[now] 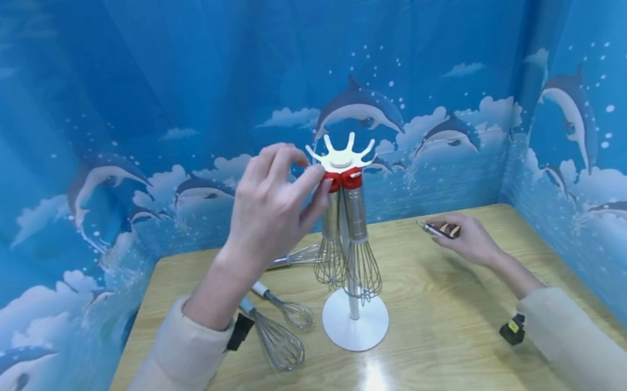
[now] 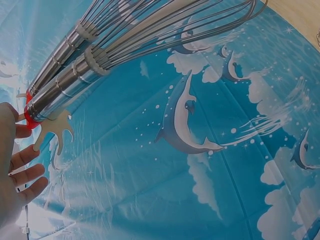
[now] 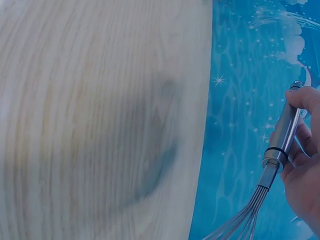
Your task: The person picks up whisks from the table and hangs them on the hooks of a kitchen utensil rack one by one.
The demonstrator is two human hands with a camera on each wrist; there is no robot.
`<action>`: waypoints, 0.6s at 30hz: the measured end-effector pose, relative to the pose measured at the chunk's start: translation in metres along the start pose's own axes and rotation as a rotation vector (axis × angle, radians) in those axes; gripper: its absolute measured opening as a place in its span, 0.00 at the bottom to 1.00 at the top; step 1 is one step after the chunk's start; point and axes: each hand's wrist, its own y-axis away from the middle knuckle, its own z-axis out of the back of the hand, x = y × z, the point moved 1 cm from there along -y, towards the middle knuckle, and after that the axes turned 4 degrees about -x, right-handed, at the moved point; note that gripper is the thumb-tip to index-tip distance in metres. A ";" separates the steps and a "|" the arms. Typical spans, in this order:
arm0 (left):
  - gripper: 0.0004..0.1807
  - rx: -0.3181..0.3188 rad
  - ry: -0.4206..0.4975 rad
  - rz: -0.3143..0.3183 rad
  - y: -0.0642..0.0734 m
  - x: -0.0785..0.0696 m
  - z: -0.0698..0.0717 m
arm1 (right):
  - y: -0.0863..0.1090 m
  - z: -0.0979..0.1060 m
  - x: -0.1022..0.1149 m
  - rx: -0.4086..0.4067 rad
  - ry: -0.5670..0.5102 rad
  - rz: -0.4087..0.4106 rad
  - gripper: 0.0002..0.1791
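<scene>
A white rack (image 1: 341, 157) with spread prongs on a pole and round base stands mid-table. Two whisks with steel handles and red ends hang from it. My left hand (image 1: 272, 205) pinches the red end of the left-hand whisk (image 1: 331, 220) between thumb and forefinger; its other fingers extend in the left wrist view. Beside it hangs the second red-ended whisk (image 1: 356, 216). Off to the right, my right hand (image 1: 466, 240) holds a steel-handled whisk (image 3: 285, 132) above the table. Its wires point downward in the right wrist view and are mostly hidden in the head view.
Left of the rack, several whisks lie on the wooden table (image 1: 429, 360): a large one (image 1: 279, 342), a smaller white-handled one (image 1: 294, 313) and one farther back (image 1: 301, 256). A blue dolphin-print curtain (image 1: 416, 25) surrounds the table's back and sides.
</scene>
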 end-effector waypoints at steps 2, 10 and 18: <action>0.09 -0.001 -0.001 0.000 0.000 0.000 0.000 | 0.000 0.000 0.003 -0.010 -0.004 0.004 0.19; 0.08 -0.015 0.007 0.000 0.000 0.000 -0.001 | 0.001 0.001 0.016 -0.047 -0.031 0.000 0.19; 0.09 -0.008 0.004 0.002 0.001 0.000 -0.001 | 0.000 -0.001 0.034 -0.086 -0.079 0.023 0.18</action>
